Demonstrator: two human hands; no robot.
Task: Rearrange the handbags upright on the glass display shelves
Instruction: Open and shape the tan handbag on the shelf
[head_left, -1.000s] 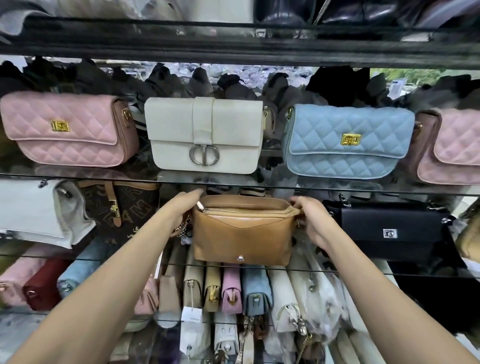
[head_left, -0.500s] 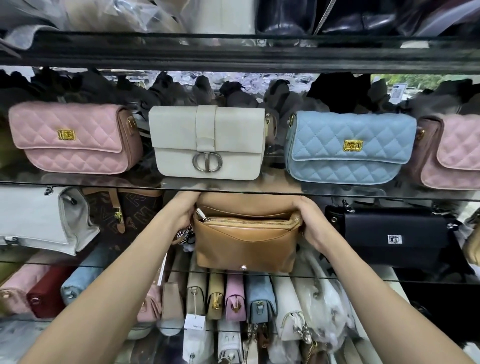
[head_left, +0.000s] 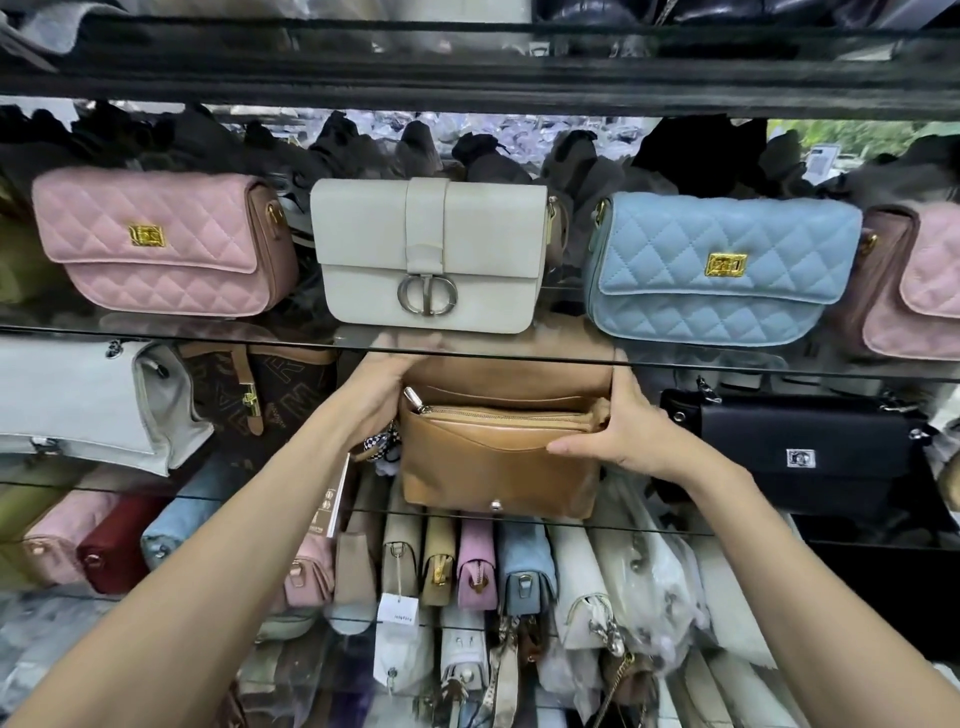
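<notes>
A tan leather handbag (head_left: 493, 457) stands upright on the middle glass shelf (head_left: 649, 527), its zip at the top. My left hand (head_left: 382, 389) grips its left end, fingers reaching behind it under the upper shelf. My right hand (head_left: 618, 431) grips its right end, thumb lying across the front. On the upper glass shelf (head_left: 156, 332) stand a pink quilted bag (head_left: 161, 244), a cream bag (head_left: 431, 254), a blue quilted bag (head_left: 722, 265) and another pink bag (head_left: 924, 280) at the right edge.
A white bag (head_left: 88, 400) and a brown patterned bag (head_left: 270, 384) sit left of the tan bag; a black bag (head_left: 800, 452) sits to its right. Several small bags stand packed in rows on the lower shelves. A dark shelf (head_left: 467, 73) runs across the top.
Both hands have pushed the tan bag further back on the middle shelf. My right thumb has come round onto the bag's front. The camera has come closer.
</notes>
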